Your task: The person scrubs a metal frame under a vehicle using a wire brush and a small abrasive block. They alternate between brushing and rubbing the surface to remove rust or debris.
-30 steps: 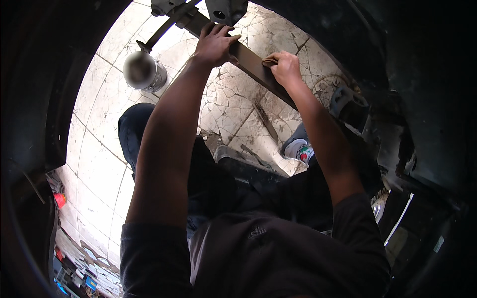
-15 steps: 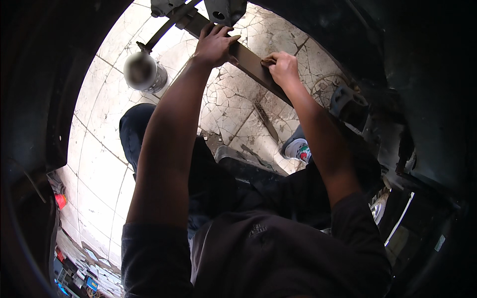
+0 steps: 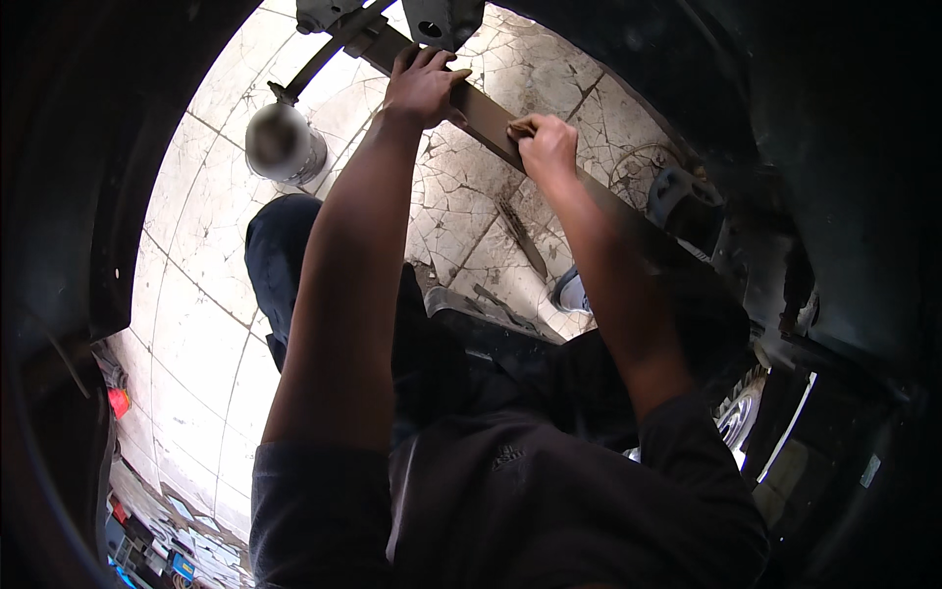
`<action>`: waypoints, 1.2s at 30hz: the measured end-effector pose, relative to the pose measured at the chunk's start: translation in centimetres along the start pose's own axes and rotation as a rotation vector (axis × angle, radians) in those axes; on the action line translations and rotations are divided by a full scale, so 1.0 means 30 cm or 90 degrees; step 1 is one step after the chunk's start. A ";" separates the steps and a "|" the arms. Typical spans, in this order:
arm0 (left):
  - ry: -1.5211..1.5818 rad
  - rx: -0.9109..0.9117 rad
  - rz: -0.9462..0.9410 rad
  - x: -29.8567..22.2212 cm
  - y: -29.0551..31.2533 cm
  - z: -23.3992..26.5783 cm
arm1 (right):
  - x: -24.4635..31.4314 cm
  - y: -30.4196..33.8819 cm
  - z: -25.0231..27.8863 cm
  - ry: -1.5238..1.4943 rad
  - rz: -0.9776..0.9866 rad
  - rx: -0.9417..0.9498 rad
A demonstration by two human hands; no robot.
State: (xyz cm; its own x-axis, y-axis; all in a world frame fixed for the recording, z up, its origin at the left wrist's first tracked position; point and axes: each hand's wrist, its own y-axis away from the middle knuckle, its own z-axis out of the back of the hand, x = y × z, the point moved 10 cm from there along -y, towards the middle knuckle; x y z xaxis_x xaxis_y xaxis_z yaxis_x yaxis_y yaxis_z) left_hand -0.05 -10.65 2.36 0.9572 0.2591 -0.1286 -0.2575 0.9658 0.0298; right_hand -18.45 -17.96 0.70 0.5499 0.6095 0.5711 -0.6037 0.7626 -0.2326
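A long flat brown-grey metal bar (image 3: 486, 115) runs slantwise from the top middle down to the right, under my forearm. My left hand (image 3: 422, 90) grips it near its upper part, fingers over the far edge and thumb on the near side. Farther down the bar, my right hand (image 3: 551, 149) is closed, pinching a small folded brown sheet (image 3: 516, 130) against its face. The sheet looks like sandpaper, but most of it is hidden in the fingers. Dark metal brackets (image 3: 442, 22) stand at the bar's upper end.
A round metal can (image 3: 285, 147) stands on the cracked tile floor (image 3: 211, 255) at the left. A thin dark strip (image 3: 522, 239) lies on the tiles beyond my legs. Dark curved panels (image 3: 834, 196) close in on both sides. Tools and boxes (image 3: 157, 550) show at lower left.
My right hand has slid a little up and left along the bar with the folded sheet. My left hand stays almost in place. My left knee has shifted slightly right.
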 end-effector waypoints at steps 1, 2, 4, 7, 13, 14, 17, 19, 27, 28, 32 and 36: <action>0.004 -0.023 -0.013 0.001 0.005 0.000 | 0.003 0.050 0.010 -0.018 -0.019 -0.011; 0.004 -0.033 -0.017 0.007 0.006 -0.005 | 0.003 0.078 0.013 -0.036 -0.038 -0.021; 0.004 -0.053 -0.031 0.003 0.003 -0.005 | -0.019 0.067 0.015 -0.034 -0.061 -0.044; -0.003 -0.042 -0.034 0.003 0.014 -0.020 | -0.021 0.018 0.026 -0.044 -0.118 -0.058; -0.009 -0.027 -0.023 0.000 0.005 -0.001 | -0.006 0.118 0.013 -0.006 -0.128 -0.055; -0.008 -0.018 -0.017 0.000 0.013 -0.006 | 0.013 0.143 0.008 0.004 -0.114 -0.053; 0.002 -0.039 -0.031 0.001 0.002 0.003 | -0.025 0.070 0.013 -0.012 -0.115 -0.070; -0.003 -0.048 -0.046 -0.007 -0.008 0.001 | -0.050 0.003 0.028 -0.039 -0.163 -0.076; 0.006 -0.011 -0.027 -0.004 0.012 0.003 | -0.036 0.113 -0.018 -0.059 -0.169 -0.064; 0.004 -0.004 -0.029 -0.009 0.010 0.003 | -0.047 0.080 -0.014 -0.058 -0.183 -0.061; -0.012 -0.041 -0.041 -0.010 0.003 0.005 | -0.046 0.005 0.013 -0.035 -0.205 -0.057; -0.005 -0.021 -0.037 -0.005 0.011 -0.006 | -0.032 0.072 -0.027 -0.045 -0.173 -0.029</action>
State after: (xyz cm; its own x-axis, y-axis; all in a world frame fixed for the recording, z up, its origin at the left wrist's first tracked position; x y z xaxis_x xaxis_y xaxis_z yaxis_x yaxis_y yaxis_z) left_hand -0.30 -10.37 2.21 0.9718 0.2027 -0.1207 -0.2054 0.9786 -0.0102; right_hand -19.82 -16.73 -0.99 0.6457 0.3658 0.6703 -0.4124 0.9058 -0.0971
